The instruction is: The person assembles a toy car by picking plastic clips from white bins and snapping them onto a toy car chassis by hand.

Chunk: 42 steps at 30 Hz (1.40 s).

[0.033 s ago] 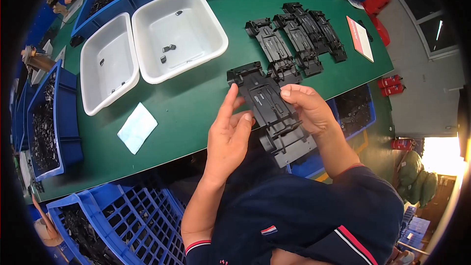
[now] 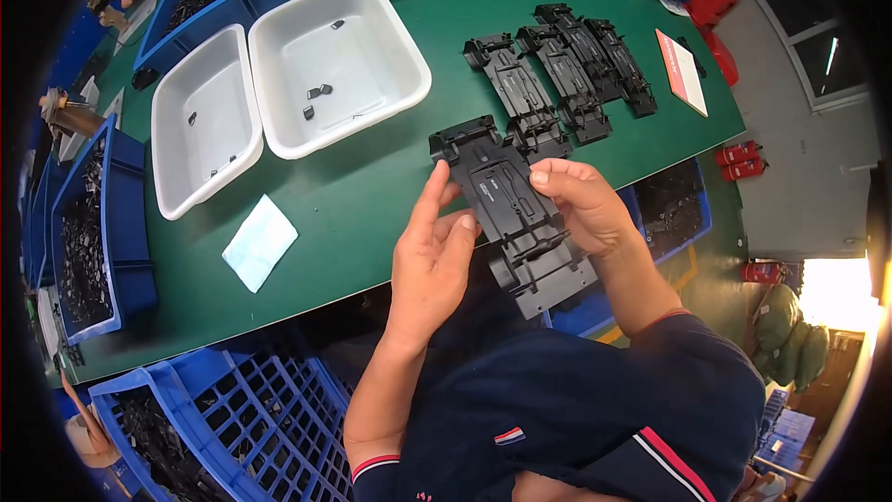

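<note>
I hold a black plastic toy car chassis (image 2: 502, 195) tilted over the front edge of the green table. My right hand (image 2: 587, 204) grips its right side, thumb on the upper face and the other fingers mostly hidden underneath. Along the left side, my left hand (image 2: 432, 256) supports it between thumb and fingers, the index finger reaching up toward the wheel arch. Beyond it, several similar black chassis (image 2: 511, 84) lie side by side on the table.
Two white tubs (image 2: 409, 93) hold a few small black parts. A folded pale cloth (image 2: 260, 242) lies left of my hands. Blue crates (image 2: 135, 251) of black parts stand left and behind; a lattice-sided blue crate (image 2: 269, 418) is below the table edge. A red-and-white booklet (image 2: 683, 74) lies right.
The held chassis has tilted very slightly, changing the shine on its lower end. Both hands keep nearly the same place and hold.
</note>
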Tool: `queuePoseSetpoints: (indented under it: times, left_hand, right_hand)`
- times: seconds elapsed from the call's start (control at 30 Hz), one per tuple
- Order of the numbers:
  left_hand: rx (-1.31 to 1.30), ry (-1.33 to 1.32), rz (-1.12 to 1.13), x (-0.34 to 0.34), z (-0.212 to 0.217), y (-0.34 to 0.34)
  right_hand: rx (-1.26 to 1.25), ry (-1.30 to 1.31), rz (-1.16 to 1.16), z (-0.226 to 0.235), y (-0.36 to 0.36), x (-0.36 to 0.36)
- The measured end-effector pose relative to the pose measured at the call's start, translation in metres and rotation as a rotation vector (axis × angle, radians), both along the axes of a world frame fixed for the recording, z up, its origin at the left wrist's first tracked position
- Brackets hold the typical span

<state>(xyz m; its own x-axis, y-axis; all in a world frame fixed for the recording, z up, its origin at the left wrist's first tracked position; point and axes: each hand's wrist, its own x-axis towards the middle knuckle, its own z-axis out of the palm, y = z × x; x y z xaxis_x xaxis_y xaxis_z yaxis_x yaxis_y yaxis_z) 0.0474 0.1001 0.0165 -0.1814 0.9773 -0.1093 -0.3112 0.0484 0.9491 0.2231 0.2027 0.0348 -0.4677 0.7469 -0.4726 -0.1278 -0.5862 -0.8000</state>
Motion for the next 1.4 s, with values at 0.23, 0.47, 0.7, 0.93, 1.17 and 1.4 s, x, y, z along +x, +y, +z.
queuePoseSetpoints:
  times: [0.23, 0.47, 0.7, 0.93, 1.17, 1.4]
  left_hand:
    - [0.030, -0.013, 0.013, 0.000, -0.003, -0.001]
    - [-0.009, 0.020, 0.019, 0.002, -0.012, -0.002]
    - [-0.049, -0.009, 0.049, 0.001, -0.009, -0.015]
    - [-0.077, -0.040, 0.076, -0.009, -0.014, -0.031]
    - [-0.065, -0.075, 0.077, -0.007, -0.019, -0.031]
    - [-0.105, -0.061, 0.118, -0.015, -0.022, -0.035]
  right_hand:
    - [0.025, 0.003, 0.011, -0.005, -0.002, -0.003]
    - [0.214, -0.148, -0.022, -0.009, 0.012, 0.002]
    - [0.455, -0.358, -0.002, -0.022, 0.042, -0.006]
    - [0.633, -0.396, 0.021, 0.000, 0.072, -0.023]
    - [0.652, -0.532, 0.127, -0.027, 0.101, -0.044]
    - [0.804, -0.843, 0.042, -0.014, 0.102, -0.034]
